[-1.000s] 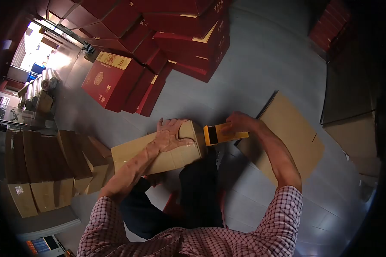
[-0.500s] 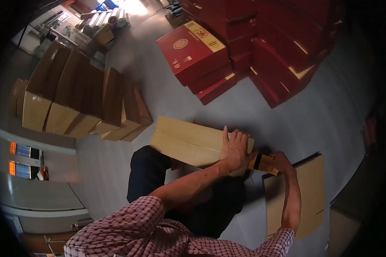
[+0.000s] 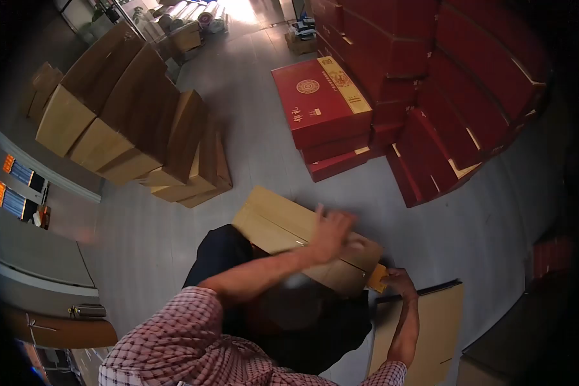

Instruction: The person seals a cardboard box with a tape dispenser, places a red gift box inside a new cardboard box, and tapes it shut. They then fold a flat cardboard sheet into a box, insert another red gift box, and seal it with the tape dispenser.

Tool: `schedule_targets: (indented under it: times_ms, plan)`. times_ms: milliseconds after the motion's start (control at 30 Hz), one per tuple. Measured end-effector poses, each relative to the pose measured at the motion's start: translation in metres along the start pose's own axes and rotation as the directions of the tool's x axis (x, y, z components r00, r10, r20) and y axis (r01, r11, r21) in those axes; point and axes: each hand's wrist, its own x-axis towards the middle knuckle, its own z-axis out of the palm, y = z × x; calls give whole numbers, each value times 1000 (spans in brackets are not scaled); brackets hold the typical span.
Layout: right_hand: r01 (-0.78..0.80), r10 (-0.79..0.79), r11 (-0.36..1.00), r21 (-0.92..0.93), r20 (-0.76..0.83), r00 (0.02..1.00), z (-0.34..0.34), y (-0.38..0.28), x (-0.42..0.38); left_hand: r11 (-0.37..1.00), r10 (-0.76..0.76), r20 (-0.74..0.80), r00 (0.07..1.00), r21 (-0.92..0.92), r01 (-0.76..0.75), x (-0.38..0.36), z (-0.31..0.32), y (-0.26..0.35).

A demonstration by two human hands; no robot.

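Note:
A long cardboard carton (image 3: 273,222) lies slanted across my lap, a lengthwise seam along its upper side. My left hand (image 3: 333,235) is over the carton's right half, blurred by motion, thumb apart from the fingers. Low at the carton's right end, my right hand (image 3: 400,283) is closed on a small orange-yellow object (image 3: 377,278) whose kind does not show. Part of that object is hidden by the fingers. Beneath my right forearm is a flat sheet of cardboard (image 3: 424,331) with a dark edge.
Red printed gift boxes (image 3: 321,96) stand in a low pile ahead, beside a tall stack of red boxes (image 3: 405,58). Brown cartons (image 3: 125,103) lean in a row at the left. Grey floor (image 3: 257,141) runs between them. Dark boxes (image 3: 514,334) stand at the right edge.
My left hand has lifted from its flat press on the carton's right end and shifted left. My right hand has moved lower with the orange-yellow object. The view has turned somewhat.

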Motion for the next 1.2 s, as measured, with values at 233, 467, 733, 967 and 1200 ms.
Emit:
schedule_targets:
  times_ms: [233, 467, 733, 967, 1200]
  plan:
    - [-19, 19, 999, 26, 20, 1000, -1, -5, 6, 657, -745, -77, 663, 84, 749, -48, -61, -196]
    - [27, -28, 997, -76, -7, 1000, 48, -126, -9, 551, -831, 106, 546, 26, 834, -55, -107, -285]
    - [147, -225, 842, -520, -90, 970, 147, -365, -19, 416, -776, 256, 577, -481, 772, -118, -71, -438]
    - [45, -179, 563, -826, -69, 981, 225, -459, -21, 294, -904, 231, 359, -272, 916, -119, -27, -446]
    - [75, -251, 539, -839, -75, 965, 293, -489, 12, 259, -544, 278, 792, -842, 474, -98, -229, -276]
